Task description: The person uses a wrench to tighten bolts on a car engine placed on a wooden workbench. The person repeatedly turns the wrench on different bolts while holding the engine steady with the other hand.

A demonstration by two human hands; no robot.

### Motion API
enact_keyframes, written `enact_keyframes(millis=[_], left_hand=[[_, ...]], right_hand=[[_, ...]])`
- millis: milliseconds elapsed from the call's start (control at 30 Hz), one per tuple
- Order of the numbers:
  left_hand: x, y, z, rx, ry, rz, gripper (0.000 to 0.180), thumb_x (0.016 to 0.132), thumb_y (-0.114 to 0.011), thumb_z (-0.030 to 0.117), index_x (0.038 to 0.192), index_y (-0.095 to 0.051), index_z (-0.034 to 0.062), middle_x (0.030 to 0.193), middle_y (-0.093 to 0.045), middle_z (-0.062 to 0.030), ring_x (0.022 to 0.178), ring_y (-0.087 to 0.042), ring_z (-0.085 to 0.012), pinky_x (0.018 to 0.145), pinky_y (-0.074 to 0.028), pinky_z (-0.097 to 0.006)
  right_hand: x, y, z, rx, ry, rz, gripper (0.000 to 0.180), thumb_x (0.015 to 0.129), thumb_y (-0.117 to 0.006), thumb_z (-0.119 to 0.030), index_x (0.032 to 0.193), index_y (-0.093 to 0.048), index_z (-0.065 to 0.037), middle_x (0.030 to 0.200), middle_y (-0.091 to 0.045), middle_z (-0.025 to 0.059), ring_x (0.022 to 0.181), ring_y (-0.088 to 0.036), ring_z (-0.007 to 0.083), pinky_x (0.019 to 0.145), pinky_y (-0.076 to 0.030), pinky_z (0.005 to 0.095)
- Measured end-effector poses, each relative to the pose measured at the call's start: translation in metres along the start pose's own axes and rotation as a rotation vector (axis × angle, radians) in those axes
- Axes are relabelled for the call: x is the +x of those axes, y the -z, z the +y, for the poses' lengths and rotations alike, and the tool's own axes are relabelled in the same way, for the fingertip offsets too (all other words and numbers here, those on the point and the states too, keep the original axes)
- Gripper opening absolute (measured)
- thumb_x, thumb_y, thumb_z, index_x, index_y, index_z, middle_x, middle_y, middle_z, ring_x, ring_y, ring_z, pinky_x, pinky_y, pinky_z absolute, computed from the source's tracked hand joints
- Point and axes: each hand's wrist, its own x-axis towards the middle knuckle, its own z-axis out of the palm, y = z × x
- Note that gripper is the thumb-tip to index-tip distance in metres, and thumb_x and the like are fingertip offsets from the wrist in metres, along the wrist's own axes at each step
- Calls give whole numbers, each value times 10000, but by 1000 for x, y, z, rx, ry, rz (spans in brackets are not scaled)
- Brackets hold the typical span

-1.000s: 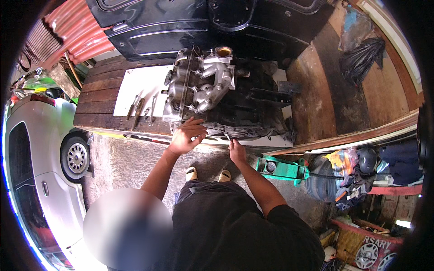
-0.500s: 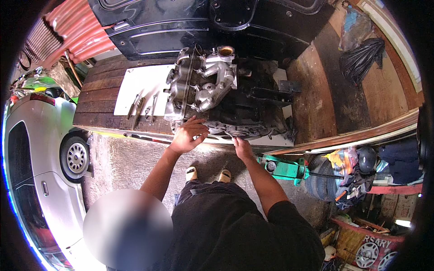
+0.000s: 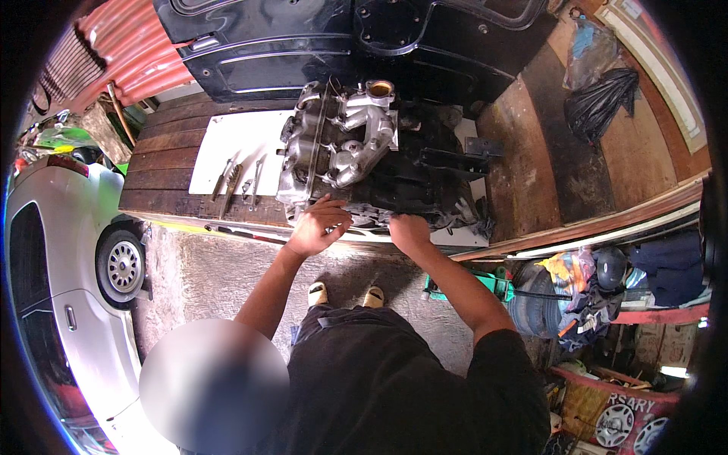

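An engine lies on a wooden workbench, its black block (image 3: 425, 182) to the right. To the left is the silver cylinder head cover (image 3: 299, 155), with a silver intake manifold (image 3: 371, 136) on top. My left hand (image 3: 318, 230) rests at the engine's near edge, fingers stretched out over the lower end of the head. A short way to the right, my right hand (image 3: 410, 232) is closed against the near side of the block. Whatever it grips is hidden behind the knuckles.
On a white board (image 3: 212, 144) left of the engine lie a wrench (image 3: 258, 178), a brush (image 3: 232, 189) and other small tools. A black panel (image 3: 280, 57) stands behind. A green floor jack (image 3: 485, 284) is at right below the bench; a silver car (image 3: 68, 280) is at left.
My right hand has moved slightly up and turned over, its elbow swinging out to the right. The thin metal tool seen in it before is now hidden. My left hand stays in place.
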Motion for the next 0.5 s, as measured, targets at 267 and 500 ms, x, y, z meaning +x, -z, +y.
enact_keyframes(millis=[267, 500], left_hand=[[-2, -3, -2, -26, -6, 47, 103, 798, -642, 145, 849, -711, 87, 912, -706, -51, 1036, -630, -250, 1030, -385, -475], [-3, -3, -5, -77, -19, 84, 98, 805, -635, 148, 843, -710, 98, 895, -709, -41, 986, -647, -252, 1022, -384, -474]], right_hand=[[-14, 18, -16, -3, 62, -111, 156, 811, -547, -165, 817, -673, -73, 758, -677, 152, 709, -681, 286, 611, -535, 424], [-55, -80, 8, 824, -339, -19, 225, 971, -451, -255, 1110, -502, -85, 715, -628, 103, 664, -631, 245, 602, -472, 388]])
